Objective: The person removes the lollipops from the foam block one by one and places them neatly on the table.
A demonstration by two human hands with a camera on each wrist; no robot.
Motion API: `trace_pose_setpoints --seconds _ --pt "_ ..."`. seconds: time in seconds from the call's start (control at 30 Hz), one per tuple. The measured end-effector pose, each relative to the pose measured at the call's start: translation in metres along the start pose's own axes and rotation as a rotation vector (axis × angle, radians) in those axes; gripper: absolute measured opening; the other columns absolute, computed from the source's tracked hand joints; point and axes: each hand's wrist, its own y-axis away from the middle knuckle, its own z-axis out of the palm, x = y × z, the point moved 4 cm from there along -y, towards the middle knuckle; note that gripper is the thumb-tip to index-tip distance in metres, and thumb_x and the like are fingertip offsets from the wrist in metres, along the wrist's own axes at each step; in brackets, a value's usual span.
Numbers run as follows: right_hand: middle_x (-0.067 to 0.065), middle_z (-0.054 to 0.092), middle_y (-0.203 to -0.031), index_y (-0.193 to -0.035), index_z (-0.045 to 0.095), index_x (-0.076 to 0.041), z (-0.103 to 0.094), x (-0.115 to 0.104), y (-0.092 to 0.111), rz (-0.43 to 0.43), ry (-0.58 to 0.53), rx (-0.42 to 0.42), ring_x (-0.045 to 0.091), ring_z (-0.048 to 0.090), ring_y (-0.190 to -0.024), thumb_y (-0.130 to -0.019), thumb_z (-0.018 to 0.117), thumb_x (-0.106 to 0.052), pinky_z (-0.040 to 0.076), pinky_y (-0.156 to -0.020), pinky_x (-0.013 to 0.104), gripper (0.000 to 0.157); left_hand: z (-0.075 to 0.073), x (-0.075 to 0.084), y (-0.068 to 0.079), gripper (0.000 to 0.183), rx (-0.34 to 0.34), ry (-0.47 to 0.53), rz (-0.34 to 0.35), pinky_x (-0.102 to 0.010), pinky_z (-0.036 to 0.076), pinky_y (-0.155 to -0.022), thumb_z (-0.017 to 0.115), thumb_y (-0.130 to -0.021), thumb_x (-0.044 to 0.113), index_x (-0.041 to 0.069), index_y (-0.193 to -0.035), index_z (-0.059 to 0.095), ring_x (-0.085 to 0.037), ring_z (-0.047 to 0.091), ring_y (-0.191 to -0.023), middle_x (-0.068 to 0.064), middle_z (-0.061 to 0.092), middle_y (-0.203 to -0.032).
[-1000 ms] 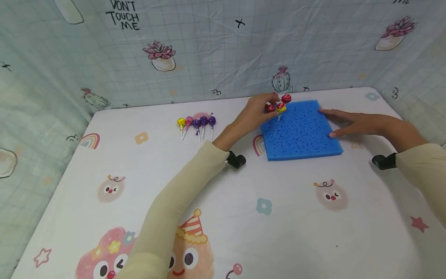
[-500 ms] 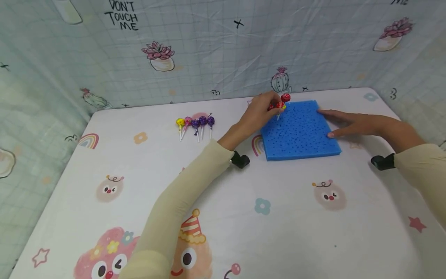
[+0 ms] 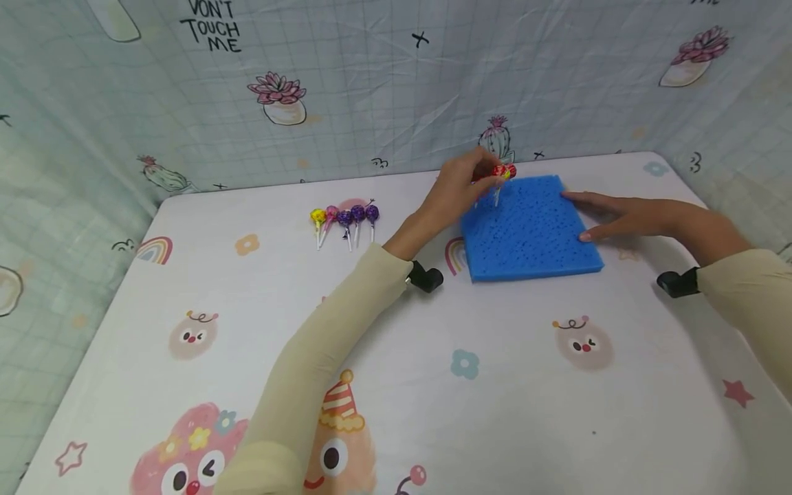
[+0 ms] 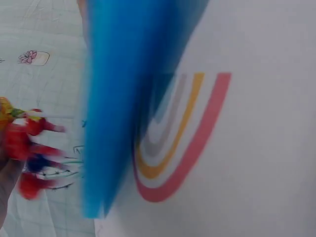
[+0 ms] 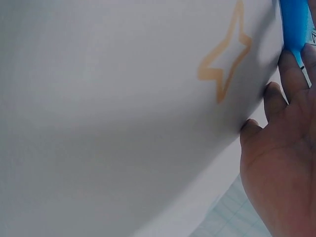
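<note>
A blue foam block (image 3: pixel 532 230) lies on the table, with red lollipops (image 4: pixel 30 186) standing at its back left corner. One lollipop with a red and yellow wrapper (image 3: pixel 504 173) is pinched by my left hand (image 3: pixel 454 189), its white stick pointing down over the foam. Whether the stick's tip touches the foam cannot be told. In the left wrist view the lollipop heads are blurred, a dark blue one (image 4: pixel 38 163) among them. My right hand (image 3: pixel 643 216) rests against the foam's right edge with fingers extended; the right wrist view shows its fingertips beside the foam.
To the left lies a row of several lollipops (image 3: pixel 344 218), yellow, pink and purple, sticks toward me. A printed cloth (image 3: pixel 371 89) hangs behind the back edge of the white patterned table (image 3: pixel 513 426).
My left hand has risen slightly, and the red and yellow lollipop in it now sits higher, overlapping the red one behind. My right hand stays at the foam's edge.
</note>
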Motion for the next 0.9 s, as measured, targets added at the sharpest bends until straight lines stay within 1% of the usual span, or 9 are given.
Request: trace_pose_setpoints --seconds 0.1,0.2,0.3,0.43,0.6,0.63,0.77,0.9 --pt "0.022 -0.005 -0.168 -0.165 0.003 -0.023 -0.001 0.000 -0.002 -0.003 0.000 0.000 0.053 -0.010 -0.150 -0.097 0.070 -0.036 0.005 -0.109 0.082 0.097 -0.010 0.004 -0.002 0.031 0.042 0.066 0.019 -0.013 0.051 -0.091 0.065 -0.100 0.018 0.004 -0.126 0.059 -0.012 0.067 -0.108 -0.007 0.068 -0.120" --pt "0.022 -0.005 -0.169 -0.165 0.003 -0.024 -0.001 0.000 -0.003 -0.008 0.000 0.000 0.053 -0.010 -0.150 -0.096 0.070 -0.037 0.004 -0.109 0.082 0.097 -0.024 0.008 -0.003 0.030 0.090 0.102 0.037 -0.014 0.050 -0.094 0.066 -0.100 0.016 0.004 -0.125 0.059 -0.012 0.067 -0.110 -0.008 0.068 -0.121" --pt "0.022 -0.005 -0.169 -0.165 0.004 -0.024 0.000 0.000 -0.002 -0.015 -0.010 0.001 0.053 -0.010 -0.150 -0.096 0.070 -0.037 0.004 -0.108 0.082 0.097 -0.039 0.012 0.000 0.029 0.135 0.117 0.059 -0.016 0.051 -0.095 0.067 -0.099 0.015 0.003 -0.125 0.060 -0.013 0.067 -0.112 -0.009 0.067 -0.121" --pt "0.022 -0.003 -0.169 -0.165 0.005 -0.022 0.000 -0.002 0.000 -0.016 -0.031 0.000 0.052 -0.008 -0.151 -0.096 0.071 -0.035 0.005 -0.109 0.082 0.097 -0.059 0.015 0.008 0.029 0.180 0.108 0.084 -0.018 0.053 -0.094 0.068 -0.098 0.013 0.004 -0.125 0.060 -0.015 0.068 -0.110 -0.009 0.066 -0.120" --pt "0.023 -0.002 -0.168 -0.165 0.005 -0.019 0.000 -0.004 0.001 -0.024 -0.033 0.000 0.053 -0.007 -0.151 -0.096 0.070 -0.034 0.006 -0.108 0.082 0.095 -0.079 0.015 0.024 0.030 0.193 0.078 0.096 -0.019 0.054 -0.093 0.069 -0.098 0.012 0.005 -0.125 0.062 -0.014 0.069 -0.108 -0.008 0.066 -0.119" --pt "0.024 -0.002 -0.168 -0.165 0.005 -0.019 0.000 -0.004 0.001 -0.029 -0.035 0.000 0.053 -0.008 -0.150 -0.097 0.070 -0.033 0.005 -0.108 0.082 0.095 -0.082 0.014 0.027 0.030 0.193 0.073 0.110 -0.020 0.054 -0.093 0.069 -0.098 0.012 0.004 -0.126 0.062 -0.015 0.070 -0.107 -0.008 0.066 -0.118" --pt "0.023 -0.002 -0.168 -0.165 0.006 -0.019 0.001 -0.006 0.000 -0.022 -0.040 0.001 0.052 -0.008 -0.151 -0.096 0.071 -0.034 0.004 -0.109 0.082 0.096 -0.093 0.012 0.042 0.031 0.182 0.065 0.132 -0.023 0.055 -0.094 0.069 -0.098 0.011 0.002 -0.127 0.064 -0.017 0.071 -0.105 -0.009 0.066 -0.119" --pt "0.023 -0.002 -0.169 -0.165 0.006 -0.020 0.001 -0.006 0.001 -0.011 -0.029 0.006 0.053 -0.008 -0.151 -0.095 0.071 -0.035 0.004 -0.109 0.082 0.097 -0.102 0.007 0.055 0.029 0.161 0.052 0.118 -0.025 0.057 -0.092 0.068 -0.099 0.013 0.004 -0.127 0.066 -0.017 0.071 -0.104 -0.007 0.065 -0.121"
